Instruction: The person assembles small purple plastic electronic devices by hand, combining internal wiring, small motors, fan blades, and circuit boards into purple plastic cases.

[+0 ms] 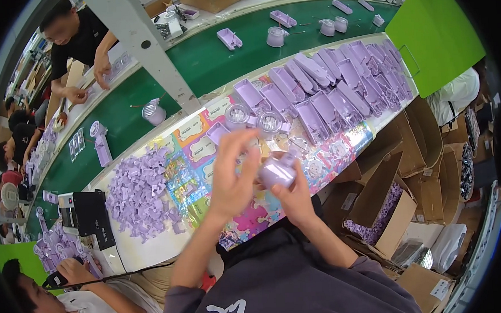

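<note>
My right hand (295,196) grips a rounded, glossy purple plastic housing (278,171), its thumb lying along the near side. Just to the left my left hand (233,177) is raised, its fingers bent and smeared by motion, so whether it pinches anything is unclear. Beyond both hands stand two round purple housings with clear rims, a left one (237,116) and a right one (270,123). A purple tray-shaped shell (217,132) lies partly behind my left hand.
Rows of long purple shells (330,104) cover the right of the bench. Small purple parts (139,196) are heaped at left. A green conveyor (200,63) carries similar pieces beyond a metal post (148,48). Cardboard boxes (389,217) stand at right; co-workers sit across and at lower left.
</note>
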### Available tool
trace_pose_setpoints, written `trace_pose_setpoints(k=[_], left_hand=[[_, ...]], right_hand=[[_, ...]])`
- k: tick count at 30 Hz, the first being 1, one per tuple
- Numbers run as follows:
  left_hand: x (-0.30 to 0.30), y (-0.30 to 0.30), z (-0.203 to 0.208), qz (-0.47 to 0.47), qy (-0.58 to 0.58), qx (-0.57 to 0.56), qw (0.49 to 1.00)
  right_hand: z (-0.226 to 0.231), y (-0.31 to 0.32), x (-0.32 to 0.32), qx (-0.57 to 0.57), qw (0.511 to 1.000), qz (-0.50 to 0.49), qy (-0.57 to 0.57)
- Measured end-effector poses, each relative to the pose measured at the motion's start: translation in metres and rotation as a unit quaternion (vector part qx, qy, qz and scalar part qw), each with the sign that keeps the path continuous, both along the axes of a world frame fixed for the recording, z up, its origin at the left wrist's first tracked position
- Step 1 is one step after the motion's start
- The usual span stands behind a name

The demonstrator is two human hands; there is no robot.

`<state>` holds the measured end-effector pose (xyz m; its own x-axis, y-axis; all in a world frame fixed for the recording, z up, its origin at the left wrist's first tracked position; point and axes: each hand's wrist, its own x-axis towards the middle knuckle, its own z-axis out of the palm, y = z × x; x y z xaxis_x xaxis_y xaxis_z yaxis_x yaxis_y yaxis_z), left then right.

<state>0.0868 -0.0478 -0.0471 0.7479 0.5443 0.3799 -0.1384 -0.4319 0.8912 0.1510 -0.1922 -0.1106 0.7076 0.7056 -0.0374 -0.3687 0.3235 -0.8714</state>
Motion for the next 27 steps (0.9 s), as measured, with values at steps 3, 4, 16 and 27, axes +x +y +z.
trace_pose_setpoints(k=[3,4,16,27], left_hand=[[0.049,0.062,0.015,0.016,0.059,0.219,0.974],[0.066,0.089,0.014,-0.002,0.080,0.294,0.953],[0.161,0.170,-0.036,-0.215,0.287,0.417,0.835],[0.111,0.160,0.046,-0.167,0.334,0.266,0.889]], right_hand=[[0.001,-0.018,0.026,-0.035,0.998,-0.027,0.037],[0.005,-0.021,0.029,-0.073,0.997,-0.031,-0.006],[-0.003,-0.050,0.049,-0.175,0.972,-0.080,-0.131],[0.063,-0.043,0.090,-0.271,0.756,-0.074,-0.592]])
